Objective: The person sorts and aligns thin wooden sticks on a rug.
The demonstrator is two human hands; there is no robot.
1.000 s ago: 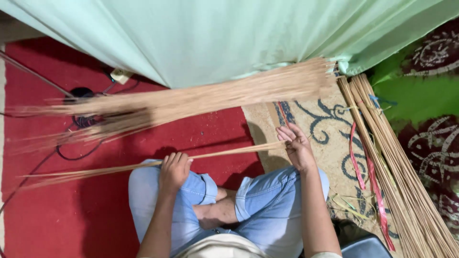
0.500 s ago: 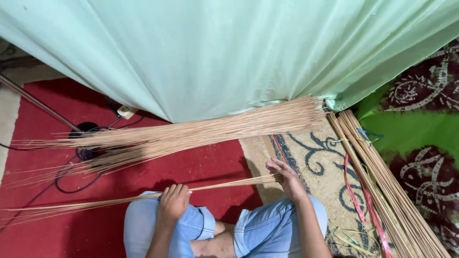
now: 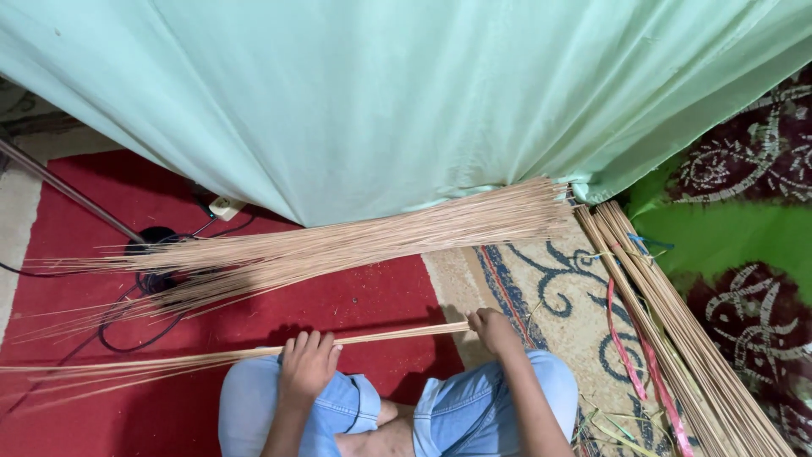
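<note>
Small bundle of thin sticks (image 3: 254, 354): you hold it across your lap, long axis running left to right and nearly level, rising slightly toward the right. The gathered butt end is at the right, by your right hand; the fine tips fan out and point left, reaching the left edge of the view over the red carpet (image 3: 355, 296).

Left hand (image 3: 306, 366): fingers curled over the top of the bundle about mid-length, closed on the sticks, just above your left knee.

Right hand (image 3: 491, 328): closed around the butt end of the same bundle, fist narrow, thumb side toward the sticks.

Large sheaf of sticks (image 3: 355, 241): lies on the floor farther away, well apart from your hands. Its long axis also runs left to right, tilted more steeply; the bunched end sits far right against the curtain's hem, the loose tips spread left.

Third stack of sticks (image 3: 677, 330): at the right, long axis running from far to near, slanting toward the near right corner, with pink ties (image 3: 626, 347) beside it.

Pale green curtain (image 3: 406, 93): fills the far half of the view.

Patterned beige rug (image 3: 550, 288): under your right hand.

Black cable (image 3: 127, 313) and dark round object (image 3: 156, 239): on the carpet at the left, under the large sheaf's tips.

Blue jeans (image 3: 355, 410): your knees, nearest the camera.
</note>
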